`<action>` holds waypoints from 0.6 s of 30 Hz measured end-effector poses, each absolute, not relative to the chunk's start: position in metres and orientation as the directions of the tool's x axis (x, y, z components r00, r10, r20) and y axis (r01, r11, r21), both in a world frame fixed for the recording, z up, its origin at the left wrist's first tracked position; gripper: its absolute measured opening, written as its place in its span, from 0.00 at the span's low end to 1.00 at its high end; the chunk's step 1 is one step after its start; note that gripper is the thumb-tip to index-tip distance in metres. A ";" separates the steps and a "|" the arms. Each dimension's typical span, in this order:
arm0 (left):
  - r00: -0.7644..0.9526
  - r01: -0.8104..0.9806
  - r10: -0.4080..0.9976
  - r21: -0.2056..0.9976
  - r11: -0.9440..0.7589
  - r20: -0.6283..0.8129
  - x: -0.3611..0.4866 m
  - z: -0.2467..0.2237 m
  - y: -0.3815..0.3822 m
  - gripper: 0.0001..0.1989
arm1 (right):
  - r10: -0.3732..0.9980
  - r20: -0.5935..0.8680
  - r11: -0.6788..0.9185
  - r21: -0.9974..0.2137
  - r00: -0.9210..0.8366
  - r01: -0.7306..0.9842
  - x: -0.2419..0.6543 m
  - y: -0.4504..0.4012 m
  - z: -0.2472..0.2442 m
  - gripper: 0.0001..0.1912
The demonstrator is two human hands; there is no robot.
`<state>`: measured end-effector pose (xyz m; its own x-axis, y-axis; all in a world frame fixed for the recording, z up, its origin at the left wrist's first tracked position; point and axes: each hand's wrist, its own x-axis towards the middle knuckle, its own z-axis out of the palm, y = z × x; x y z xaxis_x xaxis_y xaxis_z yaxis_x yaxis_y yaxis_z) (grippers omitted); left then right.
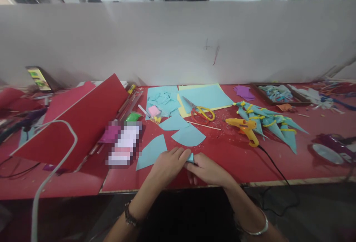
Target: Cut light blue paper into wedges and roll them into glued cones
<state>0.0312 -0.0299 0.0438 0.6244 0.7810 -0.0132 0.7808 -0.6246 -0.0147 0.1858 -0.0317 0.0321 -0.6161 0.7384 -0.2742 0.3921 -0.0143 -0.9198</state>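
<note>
Close to the table's front edge, my left hand point(172, 162) and my right hand point(207, 167) meet, both closed around a small piece of light blue paper point(190, 157). Most of that piece is hidden by my fingers; it looks rolled or folded. Beside my left hand lies a fan-shaped blue paper piece point(152, 152), flat on the red surface. Two more such pieces, one blue cutout point(189, 135) and another blue cutout point(174, 122), rest just beyond my hands. Scissors point(198, 110) with red and yellow handles lie farther back, partly over blue sheets point(207, 97).
To the right are a yellow glue gun point(246, 127) with a black cord, blue paper cones point(267, 121) with yellow trim, and a brown tray point(280, 95) of scraps. Leftward lie a phone point(125, 143) and a tilted red board point(75, 123). A white partition point(167, 41) stands behind.
</note>
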 end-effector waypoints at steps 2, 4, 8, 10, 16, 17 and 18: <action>0.592 0.806 0.806 -0.011 -0.592 -0.017 0.029 0.042 -0.032 0.08 | 0.742 -0.220 0.046 -0.926 -0.634 0.375 0.187 -0.031 0.034 0.22; 0.560 0.829 0.828 0.010 -0.560 -0.025 0.027 0.041 -0.035 0.08 | 0.738 -0.177 0.113 -0.918 -0.651 0.379 0.189 -0.030 0.036 0.20; 0.508 0.860 0.860 0.072 -0.505 -0.045 0.023 0.040 -0.038 0.07 | 0.737 -0.059 0.300 -0.864 -0.674 0.404 0.190 -0.032 0.040 0.12; 0.496 0.867 0.867 0.081 -0.492 -0.046 0.022 0.039 -0.038 0.08 | 0.742 -0.053 0.331 -0.838 -0.668 0.434 0.187 -0.033 0.041 0.10; 0.560 0.828 0.821 0.073 -0.555 -0.108 0.019 0.040 -0.036 0.07 | 0.705 -0.219 0.080 -0.920 -0.674 0.383 0.179 -0.035 0.032 0.18; 0.571 0.821 0.813 0.071 -0.567 -0.113 0.018 0.040 -0.036 0.07 | 0.697 -0.214 0.063 -0.932 -0.684 0.357 0.179 -0.034 0.030 0.20; 0.575 0.818 0.811 0.067 -0.571 -0.112 0.018 0.040 -0.037 0.08 | 0.695 -0.206 0.059 -0.938 -0.688 0.341 0.178 -0.033 0.029 0.22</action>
<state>0.0181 -0.0366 0.0401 0.5748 0.8105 -0.1124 0.8183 -0.5709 0.0671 0.1783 -0.0335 0.0292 -0.6885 0.6955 -0.2058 0.3405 0.0594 -0.9384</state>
